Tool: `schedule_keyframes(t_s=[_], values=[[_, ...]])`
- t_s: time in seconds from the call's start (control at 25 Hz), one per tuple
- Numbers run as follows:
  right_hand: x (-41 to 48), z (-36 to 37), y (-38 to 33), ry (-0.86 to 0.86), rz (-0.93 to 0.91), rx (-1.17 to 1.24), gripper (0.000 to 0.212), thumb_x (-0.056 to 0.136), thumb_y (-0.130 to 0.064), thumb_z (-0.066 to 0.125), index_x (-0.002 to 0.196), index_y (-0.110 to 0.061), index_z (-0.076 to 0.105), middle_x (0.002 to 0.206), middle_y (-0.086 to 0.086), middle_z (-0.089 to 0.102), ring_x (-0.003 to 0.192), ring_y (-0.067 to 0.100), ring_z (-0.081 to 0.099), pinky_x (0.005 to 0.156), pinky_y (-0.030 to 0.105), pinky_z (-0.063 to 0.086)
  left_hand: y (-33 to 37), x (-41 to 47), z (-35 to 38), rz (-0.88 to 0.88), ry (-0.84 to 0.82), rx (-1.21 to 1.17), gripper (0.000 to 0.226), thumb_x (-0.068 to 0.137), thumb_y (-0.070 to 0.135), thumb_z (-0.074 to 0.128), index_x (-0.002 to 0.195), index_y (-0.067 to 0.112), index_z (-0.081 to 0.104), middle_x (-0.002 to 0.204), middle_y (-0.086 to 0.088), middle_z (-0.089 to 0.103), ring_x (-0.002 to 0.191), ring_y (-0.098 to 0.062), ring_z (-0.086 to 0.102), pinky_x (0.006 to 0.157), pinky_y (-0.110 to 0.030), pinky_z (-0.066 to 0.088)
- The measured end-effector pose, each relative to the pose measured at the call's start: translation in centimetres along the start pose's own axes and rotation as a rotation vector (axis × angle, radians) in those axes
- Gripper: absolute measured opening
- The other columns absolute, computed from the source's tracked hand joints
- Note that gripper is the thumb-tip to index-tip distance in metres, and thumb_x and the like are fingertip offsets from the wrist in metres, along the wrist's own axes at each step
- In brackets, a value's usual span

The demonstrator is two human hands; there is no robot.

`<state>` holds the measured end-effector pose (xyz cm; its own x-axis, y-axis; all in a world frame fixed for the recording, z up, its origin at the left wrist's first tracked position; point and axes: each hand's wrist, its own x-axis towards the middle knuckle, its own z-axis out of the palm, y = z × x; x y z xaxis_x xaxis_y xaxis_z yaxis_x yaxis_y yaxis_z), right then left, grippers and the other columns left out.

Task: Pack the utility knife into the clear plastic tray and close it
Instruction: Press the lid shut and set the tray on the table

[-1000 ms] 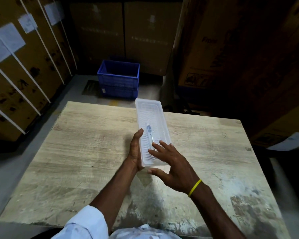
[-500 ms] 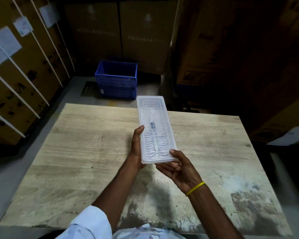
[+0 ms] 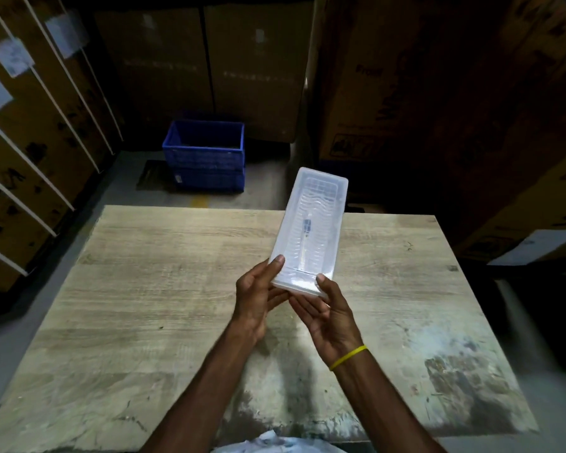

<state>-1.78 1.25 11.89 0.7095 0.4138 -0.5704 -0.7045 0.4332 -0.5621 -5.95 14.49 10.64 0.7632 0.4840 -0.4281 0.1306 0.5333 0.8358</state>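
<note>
A long clear plastic tray (image 3: 321, 204) is held up above the wooden table (image 3: 164, 289), its far end tilted up and to the right. Through the plastic I see the utility knife (image 3: 306, 233) lying lengthwise along the middle, a thin pale body with a dark blue part. My left hand (image 3: 258, 299) grips the tray's near left corner, thumb on top. At the near right corner my right hand (image 3: 330, 312) holds it the same way, fingers underneath; a yellow band circles that wrist.
A blue plastic crate (image 3: 206, 158) stands on the floor beyond the table's far edge. Tall cardboard boxes (image 3: 422, 93) wall in the back and both sides. The table's near right area is stained grey.
The tray went from resting on the table to being lifted and tilted up to the right. My right hand moved from on top of it to gripping its near right corner.
</note>
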Motion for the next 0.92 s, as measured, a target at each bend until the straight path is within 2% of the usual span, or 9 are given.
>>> schedule_keyframes(t_s=[0.08, 0.2, 0.28, 0.36, 0.44, 0.56, 0.64, 0.76, 0.92], values=[[0.0, 0.0, 0.7, 0.001, 0.021, 0.016, 0.054, 0.071, -0.016, 0.082, 0.119, 0.0, 0.063, 0.108, 0.027, 0.072, 0.099, 0.034, 0.073, 0.102, 0.046, 0.051, 0.5, -0.3, 0.1, 0.03, 0.054, 0.01, 0.021, 0.085, 0.029, 0.077, 0.092, 0.01, 0.08, 0.089, -0.015, 0.079, 0.084, -0.029, 0.077, 0.069, -0.033, 0.062], [0.1, -0.3, 1.0, -0.009, 0.054, -0.017, 0.065, 0.058, -0.021, 0.085, 0.117, -0.003, 0.065, 0.106, 0.023, 0.074, 0.096, 0.031, 0.073, 0.1, 0.044, 0.052, 0.7, -0.8, -0.7, 0.022, 0.093, 0.028, 0.024, 0.082, 0.027, 0.08, 0.091, 0.005, 0.081, 0.099, -0.026, 0.078, 0.093, -0.04, 0.076, 0.079, -0.042, 0.064], [0.1, -0.7, 0.8, -0.015, 0.086, -0.091, 0.058, 0.058, -0.023, 0.083, 0.112, -0.006, 0.068, 0.101, 0.017, 0.075, 0.092, 0.029, 0.072, 0.094, 0.04, 0.054, 0.8, -0.9, -1.6, -0.014, 0.084, 0.049, 0.026, 0.081, 0.025, 0.08, 0.094, 0.002, 0.08, 0.101, -0.03, 0.076, 0.096, -0.045, 0.074, 0.085, -0.048, 0.063], [0.2, -1.0, 0.2, -0.035, 0.092, -0.134, 0.046, 0.065, -0.02, 0.081, 0.108, -0.008, 0.068, 0.092, 0.012, 0.075, 0.082, 0.026, 0.071, 0.08, 0.037, 0.056, 1.0, -1.1, -2.8, -0.062, 0.046, 0.085, 0.031, 0.079, 0.024, 0.081, 0.097, -0.002, 0.078, 0.104, -0.034, 0.074, 0.096, -0.049, 0.073, 0.083, -0.051, 0.063], [1.1, -1.1, -1.3, -0.018, 0.08, -0.105, 0.034, 0.077, -0.018, 0.076, 0.107, -0.006, 0.066, 0.087, 0.01, 0.073, 0.076, 0.024, 0.071, 0.073, 0.037, 0.058, 1.1, -1.7, -4.3, -0.109, -0.045, 0.139, 0.04, 0.069, 0.031, 0.086, 0.093, -0.001, 0.08, 0.102, -0.034, 0.074, 0.086, -0.045, 0.075, 0.078, -0.049, 0.064], [2.8, -1.3, -4.7, 0.032, 0.031, -0.044, 0.05, 0.073, -0.024, 0.08, 0.117, -0.007, 0.063, 0.104, 0.014, 0.065, 0.098, 0.032, 0.065, 0.092, 0.05, 0.054, 1.1, -3.0, -6.2, -0.126, -0.202, 0.203, 0.064, 0.041, 0.048, 0.095, 0.085, 0.003, 0.082, 0.092, -0.027, 0.076, 0.075, -0.034, 0.076, 0.068, -0.042, 0.063], [3.6, -1.7, -6.9, 0.112, -0.013, -0.04, 0.051, 0.073, -0.031, 0.081, 0.113, -0.005, 0.064, 0.1, 0.014, 0.062, 0.098, 0.033, 0.063, 0.093, 0.052, 0.054, 1.0, -3.6, -7.1, -0.127, -0.22, 0.201, 0.077, 0.028, 0.054, 0.097, 0.085, 0.003, 0.082, 0.087, -0.022, 0.078, 0.073, -0.03, 0.076, 0.061, -0.037, 0.061], [4.3, -2.1, -8.8, 0.179, -0.067, -0.078, 0.051, 0.073, -0.039, 0.079, 0.105, -0.003, 0.065, 0.092, 0.014, 0.063, 0.088, 0.032, 0.065, 0.089, 0.048, 0.056, 1.0, -3.6, -7.5, -0.142, -0.204, 0.181, 0.076, 0.021, 0.056, 0.097, 0.077, 0.007, 0.083, 0.077, -0.014, 0.078, 0.064, -0.023, 0.075, 0.054, -0.032, 0.058], [4.9, -1.7, -8.5, 0.227, -0.19, -0.118, 0.04, 0.079, -0.03, 0.077, 0.106, -0.003, 0.065, 0.084, 0.011, 0.068, 0.078, 0.029, 0.067, 0.087, 0.051, 0.055, 1.1, -3.3, -7.7, -0.158, -0.169, 0.128, 0.073, 0.025, 0.055, 0.097, 0.081, 0.009, 0.084, 0.084, -0.012, 0.079, 0.07, -0.023, 0.076, 0.058, -0.032, 0.059]])
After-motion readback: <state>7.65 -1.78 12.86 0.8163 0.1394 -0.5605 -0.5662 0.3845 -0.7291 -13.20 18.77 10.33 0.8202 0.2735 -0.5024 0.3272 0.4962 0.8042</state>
